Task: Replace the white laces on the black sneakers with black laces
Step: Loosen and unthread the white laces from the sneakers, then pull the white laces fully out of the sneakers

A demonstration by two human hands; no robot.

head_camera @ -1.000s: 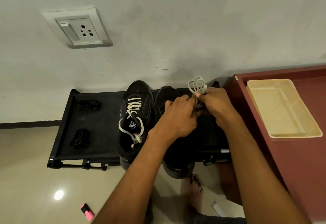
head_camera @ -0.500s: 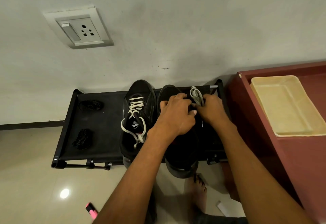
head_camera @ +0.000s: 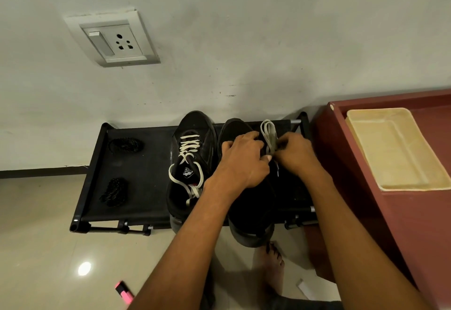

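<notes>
Nearest me, well short of the grip, I see a pink marker [head_camera: 125, 292] on the pale floor and a bare foot [head_camera: 274, 263] just under the shoe's heel. Moving up, the right sneaker [head_camera: 249, 202] lies lengthwise on the black rack [head_camera: 146, 175], its heel overhanging the near edge, and both hands sit over its laced part. My left hand [head_camera: 240, 160] is curled on top of the shoe, its thumb tip meeting the lace; my right hand [head_camera: 296, 154] is just beside it, fingers curled and pinching the same strand. Between the two hands runs the white lace [head_camera: 269, 136], gathered into loops that rise just beyond the grip toward the toe and the wall. To the left of the grip, touching the held shoe, the left sneaker [head_camera: 190, 163] keeps its white lacing, ends lying loose over the tongue. Farther left, well apart from the hands, two bundles of black laces [head_camera: 114, 191] rest on the rack, one nearer, one farther back. To the right of the grip stands a maroon cabinet [head_camera: 390, 224] carrying a cream tray [head_camera: 395, 185]. Beyond everything, a wall socket [head_camera: 112, 38] sits high on the left.
</notes>
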